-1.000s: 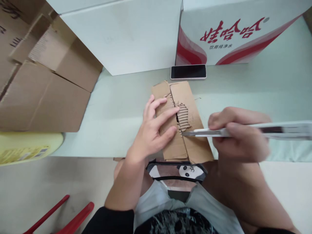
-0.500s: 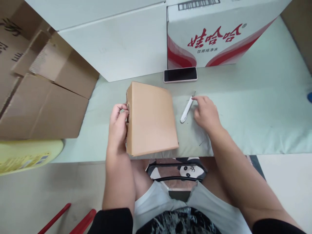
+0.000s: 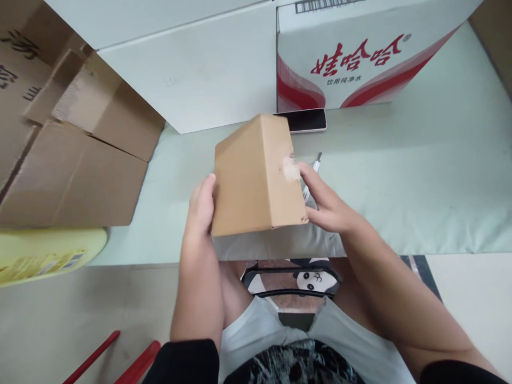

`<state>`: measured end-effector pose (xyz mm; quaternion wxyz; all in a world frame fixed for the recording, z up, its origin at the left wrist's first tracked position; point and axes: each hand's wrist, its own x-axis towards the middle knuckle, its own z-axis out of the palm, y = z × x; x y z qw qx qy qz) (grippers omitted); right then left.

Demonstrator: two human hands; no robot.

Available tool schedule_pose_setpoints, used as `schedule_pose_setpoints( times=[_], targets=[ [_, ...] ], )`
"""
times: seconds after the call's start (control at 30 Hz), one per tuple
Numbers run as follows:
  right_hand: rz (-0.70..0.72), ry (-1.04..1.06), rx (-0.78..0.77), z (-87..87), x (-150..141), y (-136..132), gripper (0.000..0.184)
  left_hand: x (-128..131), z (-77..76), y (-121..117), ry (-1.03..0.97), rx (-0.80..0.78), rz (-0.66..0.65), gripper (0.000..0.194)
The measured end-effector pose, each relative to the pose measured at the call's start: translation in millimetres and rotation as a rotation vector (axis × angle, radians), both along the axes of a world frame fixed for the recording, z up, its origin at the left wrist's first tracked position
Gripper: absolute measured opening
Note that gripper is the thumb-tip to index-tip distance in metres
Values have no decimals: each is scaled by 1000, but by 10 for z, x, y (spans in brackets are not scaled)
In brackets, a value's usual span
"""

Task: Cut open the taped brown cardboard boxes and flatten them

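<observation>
A small brown cardboard box (image 3: 242, 181) is tilted over the table between my hands, one narrow side turned up to the right. On that side is a pale, whitish patch (image 3: 291, 168). My left hand (image 3: 201, 205) grips the box's left edge, thumb on top and the other fingers hidden underneath. At the right edge, my right hand (image 3: 326, 202) holds the box between thumb and fingers. Partly covered by the box and my right hand lies a white utility knife (image 3: 317, 164), its dark tip pointing away from me.
A phone (image 3: 310, 121) lies behind the box, partly covered by it. White cartons (image 3: 200, 74) and a red-and-white water carton (image 3: 340, 64) stand along the back. Large brown cartons (image 3: 100, 181) and a yellow container (image 3: 52, 253) are at left. The pale green cloth (image 3: 420, 186) extends right.
The box has been turned and tilted, bringing the narrow side with the patch up on the right. My right hand has left the utility knife and taken hold of the box.
</observation>
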<state>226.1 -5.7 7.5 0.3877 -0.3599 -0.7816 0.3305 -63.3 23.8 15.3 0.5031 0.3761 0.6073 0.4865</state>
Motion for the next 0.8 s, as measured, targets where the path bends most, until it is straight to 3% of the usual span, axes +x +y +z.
schedule_pose_setpoints(
  times=[0.1, 0.23, 0.37, 0.47, 0.53, 0.67, 0.8],
  targets=[
    [67, 55, 54, 54, 6, 10, 86, 84, 16, -13, 80, -41, 2, 43],
    [117, -77, 75, 116, -35, -15, 113, 164, 98, -41, 184, -65, -59, 38],
    [97, -230, 24, 112, -60, -113, 117, 213, 145, -31, 222, -111, -64, 28],
    [19, -287, -3, 54, -68, -158, 104, 240, 101, 2, 81, -135, -80, 34],
    [-65, -252, 20, 6, -75, -144, 86, 249, 72, 34, -50, -110, -48, 39],
    [-298, -99, 98, -40, -87, -48, 49, 243, 109, 85, -302, 95, 64, 46],
    [-530, 106, 92, -2, -87, -16, 27, 246, 161, 64, -280, 193, 93, 56]
  ],
)
